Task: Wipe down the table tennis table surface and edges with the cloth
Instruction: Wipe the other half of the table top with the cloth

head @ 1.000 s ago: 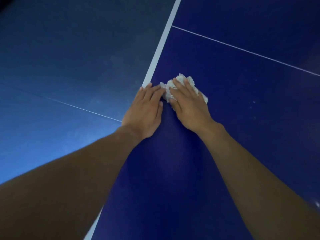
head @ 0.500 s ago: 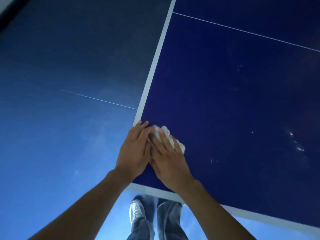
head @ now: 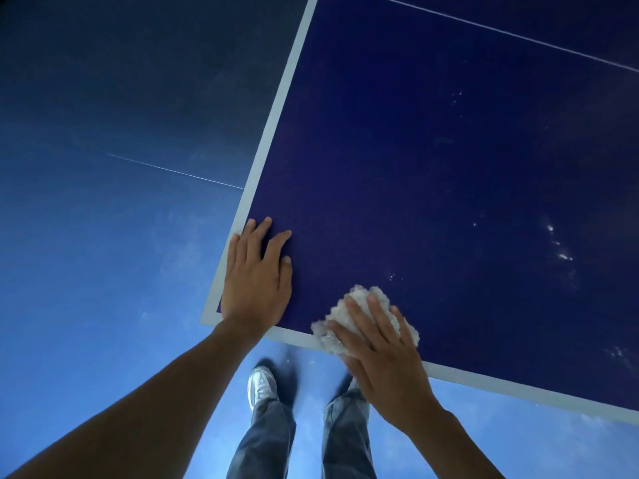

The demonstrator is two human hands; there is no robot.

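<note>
the hands, side by side half a second ago, are now apart: left hand (head: 256,274) flat on the worktop (head: 449,150) near-left corner, right hand (head: 383,354) pressing the white cloth (head: 361,304) with straight fingers on the near edge, further right than before. pale specks (head: 563,256) dot the right.

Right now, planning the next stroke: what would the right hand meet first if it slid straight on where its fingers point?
Ahead of the right hand, likely the white specks just past the cloth, then bare table up to the side line.
</note>
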